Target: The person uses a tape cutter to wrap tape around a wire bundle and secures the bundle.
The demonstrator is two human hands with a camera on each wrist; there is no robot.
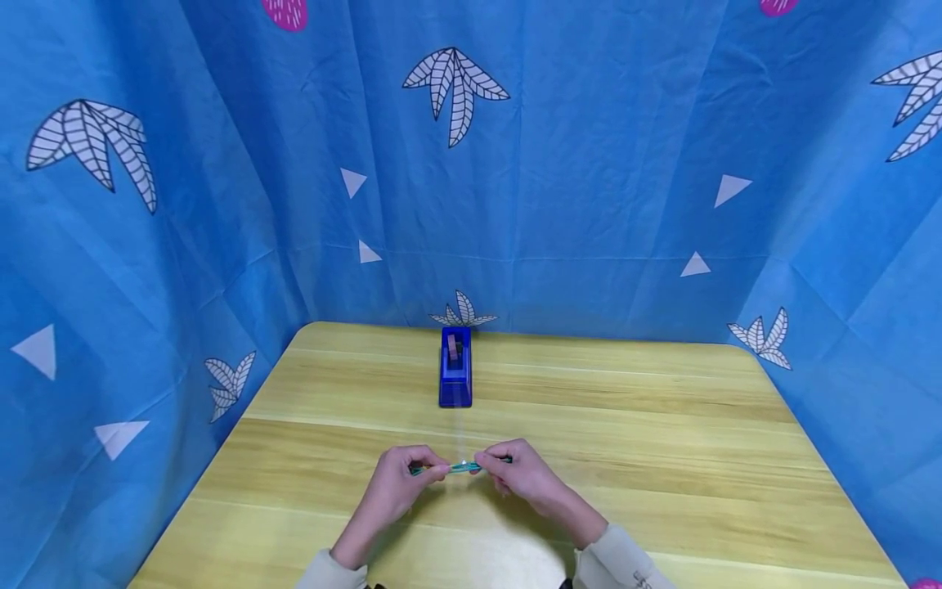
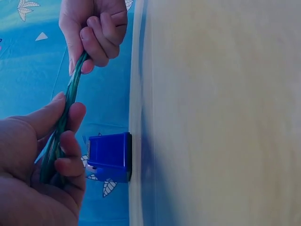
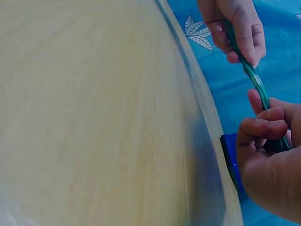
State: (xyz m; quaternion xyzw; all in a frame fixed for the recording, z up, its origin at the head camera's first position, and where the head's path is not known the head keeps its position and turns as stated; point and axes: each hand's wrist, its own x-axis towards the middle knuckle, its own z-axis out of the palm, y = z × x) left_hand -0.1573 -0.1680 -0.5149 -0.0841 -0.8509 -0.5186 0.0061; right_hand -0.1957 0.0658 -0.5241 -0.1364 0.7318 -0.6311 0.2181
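Note:
A thin green bundle of strands (image 1: 464, 468), perhaps a folded cord, is held level above the table in the head view. My left hand (image 1: 397, 484) pinches one end between thumb and fingers. On the other side my right hand (image 1: 524, 474) pinches the opposite end. Only a short middle stretch shows between the two hands. In the right wrist view a shiny clear band (image 3: 257, 80), which looks like tape, sits round that middle stretch. Loops of the bundle (image 2: 51, 155) spread inside the left palm in the left wrist view.
A blue tape dispenser (image 1: 455, 394) stands beyond the hands near the table's back edge. A faint pale streak runs from it toward the hands; I cannot tell whether it is tape or reflection. Blue patterned curtain (image 1: 589, 164) surrounds the wooden table (image 1: 662, 442).

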